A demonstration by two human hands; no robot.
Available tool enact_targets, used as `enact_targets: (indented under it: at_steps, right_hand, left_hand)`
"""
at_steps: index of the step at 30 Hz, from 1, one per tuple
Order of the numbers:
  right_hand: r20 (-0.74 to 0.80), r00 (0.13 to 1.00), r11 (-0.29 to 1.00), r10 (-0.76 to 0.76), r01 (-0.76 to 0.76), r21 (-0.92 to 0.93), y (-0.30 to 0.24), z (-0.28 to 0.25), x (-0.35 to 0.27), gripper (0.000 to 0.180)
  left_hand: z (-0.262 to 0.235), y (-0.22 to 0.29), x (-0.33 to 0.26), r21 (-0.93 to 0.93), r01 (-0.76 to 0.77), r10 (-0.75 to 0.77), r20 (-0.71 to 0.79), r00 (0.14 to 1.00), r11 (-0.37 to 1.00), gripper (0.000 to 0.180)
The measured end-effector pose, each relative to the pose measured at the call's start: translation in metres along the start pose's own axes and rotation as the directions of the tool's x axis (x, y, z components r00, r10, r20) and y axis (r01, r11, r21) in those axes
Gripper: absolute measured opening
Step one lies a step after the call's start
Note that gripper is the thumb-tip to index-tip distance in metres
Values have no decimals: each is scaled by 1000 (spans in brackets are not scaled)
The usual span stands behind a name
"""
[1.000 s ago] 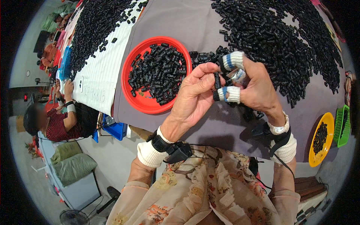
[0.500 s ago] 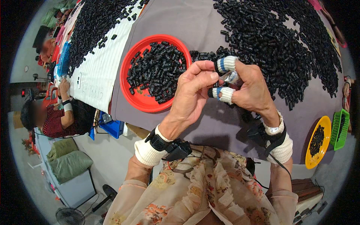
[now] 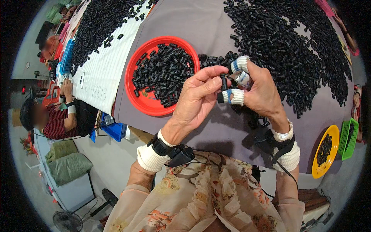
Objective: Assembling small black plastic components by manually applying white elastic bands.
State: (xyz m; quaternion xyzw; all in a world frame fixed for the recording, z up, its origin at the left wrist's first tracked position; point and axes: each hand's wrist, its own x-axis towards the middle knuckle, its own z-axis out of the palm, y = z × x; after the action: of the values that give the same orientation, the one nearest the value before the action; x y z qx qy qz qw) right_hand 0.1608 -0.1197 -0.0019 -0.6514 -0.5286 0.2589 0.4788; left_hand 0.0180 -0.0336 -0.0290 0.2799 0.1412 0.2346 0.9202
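My left hand (image 3: 197, 92) is closed in a pinch on a small black cylindrical plastic part (image 3: 224, 82), its thumb and forefinger at the part's left side. Facing it, my right hand (image 3: 262, 87) curls its fingers close around the same spot. White knit sleeves with blue stripes cover its thumb (image 3: 234, 96) and forefinger (image 3: 238, 64), and another finger has a whitish wrap (image 3: 244, 80). What the right fingertips grip is hidden. Left of my hands, a red round tray (image 3: 133, 98) holds many similar black parts.
A large heap of black parts (image 3: 278, 50) spreads over the grey-covered table (image 3: 185, 19). Another heap (image 3: 96, 29) lies on a white sheet (image 3: 92, 83). At right are a yellow plate (image 3: 317, 168) and a green basket (image 3: 345, 150). A person in a striped shirt (image 3: 58, 123) sits at left.
The black part now shows upright between my hands. My right hand has shifted slightly right, and its fingers have turned a little. The left hand keeps nearly the same place.
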Motion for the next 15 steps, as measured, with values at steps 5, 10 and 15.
enact_targets:
  at_steps: [5, 10, 15]
  right_hand:
    - [142, 990, 996, -5, 17, -83, -7, -9, 8, 34]
    - [194, 981, 989, 7, 22, -147, -5, -11, 11, 34]
    - [245, 970, 976, -15, 67, -205, -2, -13, 12, 32]
  left_hand:
    - [1, -1, 1, -7, 43, -43, -6, 999, 999, 23]
    - [4, 1, 0, 1, 42, -42, 13, 999, 999, 22]
    - [4, 1, 1, 34, 40, -41, 8, 999, 999, 22]
